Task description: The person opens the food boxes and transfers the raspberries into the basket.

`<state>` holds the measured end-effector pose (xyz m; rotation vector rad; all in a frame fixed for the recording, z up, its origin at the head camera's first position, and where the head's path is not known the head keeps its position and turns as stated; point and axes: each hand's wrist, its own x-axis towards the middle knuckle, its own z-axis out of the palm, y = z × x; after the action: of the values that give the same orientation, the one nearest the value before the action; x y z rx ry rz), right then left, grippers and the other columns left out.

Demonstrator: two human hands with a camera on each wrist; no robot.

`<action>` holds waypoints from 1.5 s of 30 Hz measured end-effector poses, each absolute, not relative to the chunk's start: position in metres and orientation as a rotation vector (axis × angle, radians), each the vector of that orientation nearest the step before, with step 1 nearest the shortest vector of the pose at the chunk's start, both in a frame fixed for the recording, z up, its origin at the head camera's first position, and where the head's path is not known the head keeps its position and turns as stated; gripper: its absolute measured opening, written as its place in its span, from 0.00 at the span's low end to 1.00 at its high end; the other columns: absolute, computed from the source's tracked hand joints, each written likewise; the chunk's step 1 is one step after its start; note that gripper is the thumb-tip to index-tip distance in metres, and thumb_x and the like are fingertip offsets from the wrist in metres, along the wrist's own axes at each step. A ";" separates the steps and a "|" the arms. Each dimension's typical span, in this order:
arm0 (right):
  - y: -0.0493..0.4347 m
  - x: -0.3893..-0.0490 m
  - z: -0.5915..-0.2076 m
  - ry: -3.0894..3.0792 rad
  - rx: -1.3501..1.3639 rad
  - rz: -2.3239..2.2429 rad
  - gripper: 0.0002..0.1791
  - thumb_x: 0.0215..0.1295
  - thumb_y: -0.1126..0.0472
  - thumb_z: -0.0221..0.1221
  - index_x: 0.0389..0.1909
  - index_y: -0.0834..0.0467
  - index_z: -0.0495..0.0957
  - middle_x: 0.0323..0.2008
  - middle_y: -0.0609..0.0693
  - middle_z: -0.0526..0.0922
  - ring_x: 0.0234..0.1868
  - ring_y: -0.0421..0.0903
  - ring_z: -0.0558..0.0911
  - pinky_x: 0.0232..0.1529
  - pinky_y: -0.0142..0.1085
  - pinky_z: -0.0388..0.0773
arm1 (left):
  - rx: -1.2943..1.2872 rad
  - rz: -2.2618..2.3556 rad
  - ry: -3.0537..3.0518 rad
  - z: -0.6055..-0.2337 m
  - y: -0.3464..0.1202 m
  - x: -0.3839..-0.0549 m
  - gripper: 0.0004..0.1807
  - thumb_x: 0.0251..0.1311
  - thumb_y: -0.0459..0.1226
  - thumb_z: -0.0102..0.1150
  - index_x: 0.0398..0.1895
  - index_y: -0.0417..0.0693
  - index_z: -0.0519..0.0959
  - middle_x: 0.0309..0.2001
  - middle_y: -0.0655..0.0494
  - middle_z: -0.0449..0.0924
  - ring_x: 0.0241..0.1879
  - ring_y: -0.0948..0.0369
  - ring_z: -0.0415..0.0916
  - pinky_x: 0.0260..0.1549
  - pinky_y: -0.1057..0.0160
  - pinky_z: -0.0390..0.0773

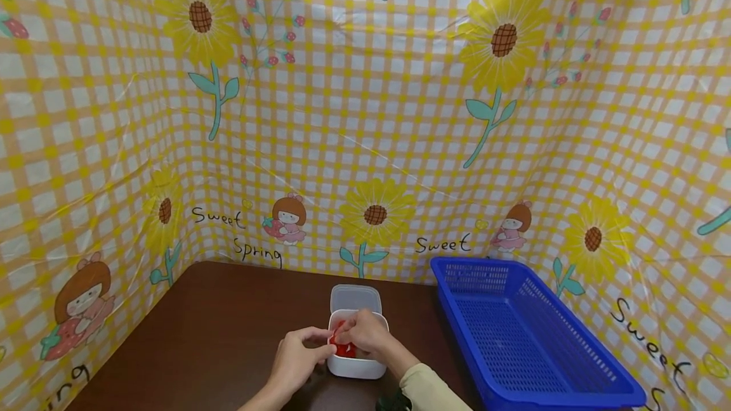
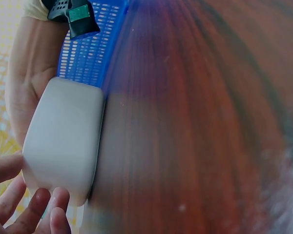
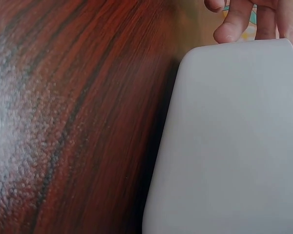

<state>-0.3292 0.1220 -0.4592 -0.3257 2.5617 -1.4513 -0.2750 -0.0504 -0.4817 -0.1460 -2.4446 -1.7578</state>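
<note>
A small white plastic container (image 1: 356, 369) stands on the table, with glossy red pieces (image 1: 345, 351) inside; their exact kind is too small to make out. Its translucent lid (image 1: 355, 299) lies right behind it. My left hand (image 1: 299, 357) holds the container's left end, thumb and index fingertip at the rim. In the left wrist view, the other fingertips of this hand (image 2: 36, 207) lie along the end wall. My right hand (image 1: 365, 332) reaches in over the right rim, its curled fingers pinching among the red pieces. The container wall (image 3: 234, 131) hides those fingertips in the right wrist view.
A blue perforated plastic basket (image 1: 514, 341) stands to the right of the container. Dark brown wood grain covers the table (image 1: 228, 322). A checked sunflower cloth (image 1: 354, 113) hangs around the back and both sides.
</note>
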 end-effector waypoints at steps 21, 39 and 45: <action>0.122 -0.332 -0.458 2.748 -0.334 -1.401 0.05 0.60 0.65 0.68 0.34 0.63 0.88 0.31 0.52 0.87 0.29 0.45 0.83 0.29 0.38 0.83 | -0.150 -1.770 -2.453 -0.484 -0.049 -0.277 0.15 0.52 0.42 0.74 0.43 0.48 0.88 0.30 0.57 0.86 0.24 0.59 0.81 0.16 0.61 0.72; 0.113 -0.331 -0.456 2.967 -0.140 -1.229 0.07 0.57 0.63 0.71 0.29 0.64 0.88 0.25 0.52 0.85 0.24 0.43 0.79 0.25 0.35 0.82 | -0.142 -1.764 -2.451 -0.483 -0.049 -0.279 0.15 0.53 0.42 0.74 0.43 0.49 0.88 0.35 0.56 0.87 0.23 0.59 0.82 0.16 0.61 0.73; 0.113 -0.331 -0.458 2.942 -0.153 -1.221 0.05 0.55 0.63 0.71 0.30 0.62 0.88 0.24 0.50 0.84 0.22 0.42 0.78 0.21 0.32 0.78 | -0.134 -1.774 -2.449 -0.483 -0.050 -0.278 0.14 0.53 0.41 0.74 0.44 0.48 0.87 0.34 0.56 0.86 0.23 0.59 0.81 0.15 0.61 0.72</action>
<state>-0.3314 0.1130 -0.4577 -0.1529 2.9422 -1.2214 -0.2779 -0.0501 -0.4830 -0.1344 -2.4487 -1.7742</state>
